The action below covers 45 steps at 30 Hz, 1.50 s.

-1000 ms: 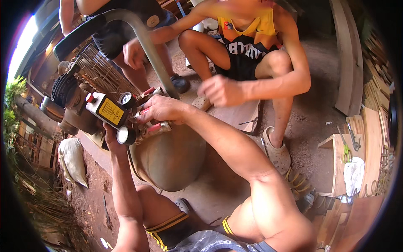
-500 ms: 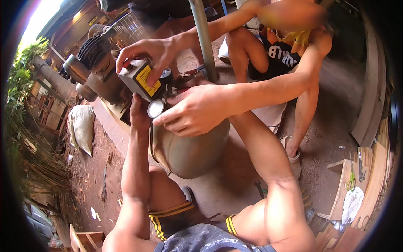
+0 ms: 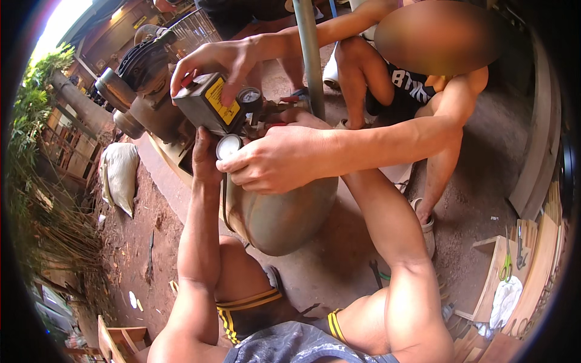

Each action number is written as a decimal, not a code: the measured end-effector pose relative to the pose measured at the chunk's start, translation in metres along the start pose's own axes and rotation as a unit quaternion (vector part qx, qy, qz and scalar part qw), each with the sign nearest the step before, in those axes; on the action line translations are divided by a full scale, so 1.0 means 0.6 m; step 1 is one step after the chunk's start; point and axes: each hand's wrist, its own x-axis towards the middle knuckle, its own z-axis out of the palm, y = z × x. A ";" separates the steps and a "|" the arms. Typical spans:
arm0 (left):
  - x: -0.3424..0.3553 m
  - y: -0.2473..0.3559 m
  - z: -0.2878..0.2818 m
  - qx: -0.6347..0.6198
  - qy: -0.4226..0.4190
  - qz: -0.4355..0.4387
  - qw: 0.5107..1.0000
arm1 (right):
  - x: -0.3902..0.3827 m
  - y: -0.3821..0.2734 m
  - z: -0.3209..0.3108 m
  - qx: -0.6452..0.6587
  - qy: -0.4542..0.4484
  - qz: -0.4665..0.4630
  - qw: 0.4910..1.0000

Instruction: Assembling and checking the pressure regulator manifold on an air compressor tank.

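Your left hand reaches up from 6 o'clock and presses against the underside of the grey box with the yellow label. Its fingers go behind the box, so I cannot tell whether they are clenched on anything. Your right hand is nearly all hidden behind a co-worker's forearm, near the fittings just to the 3 o'clock side of the box, and I cannot tell its grip either. The box lies at 12 o'clock from your left hand, touching it, with its long axis running roughly from 9 to 3 o'clock and tipped a little down at the 3 o'clock end. That makes your left hand the nearer one. It sits on top of the round tank, which rests on the ground between your knees. The co-worker's upper hand grasps the box from 12 o'clock, and the co-worker's lower hand is closed beside the lower gauge. By count there is one box, one tank, one upright pipe at 1 o'clock, and two gauges, the upper gauge touching the box's 3 o'clock end.
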 end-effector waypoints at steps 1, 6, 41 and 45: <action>0.001 0.002 -0.002 0.009 0.001 -0.004 1.000 | 0.001 0.000 -0.001 0.000 0.002 0.004 1.000; 0.003 0.009 -0.011 -0.081 -0.071 -0.045 0.993 | 0.010 -0.001 -0.002 0.003 0.011 0.027 1.000; -0.010 0.009 -0.061 0.027 0.010 0.009 1.000 | 0.060 -0.040 0.050 0.315 0.207 0.410 0.830; -0.013 0.010 -0.064 0.001 -0.029 -0.011 1.000 | 0.054 -0.031 0.061 0.271 0.208 0.269 0.900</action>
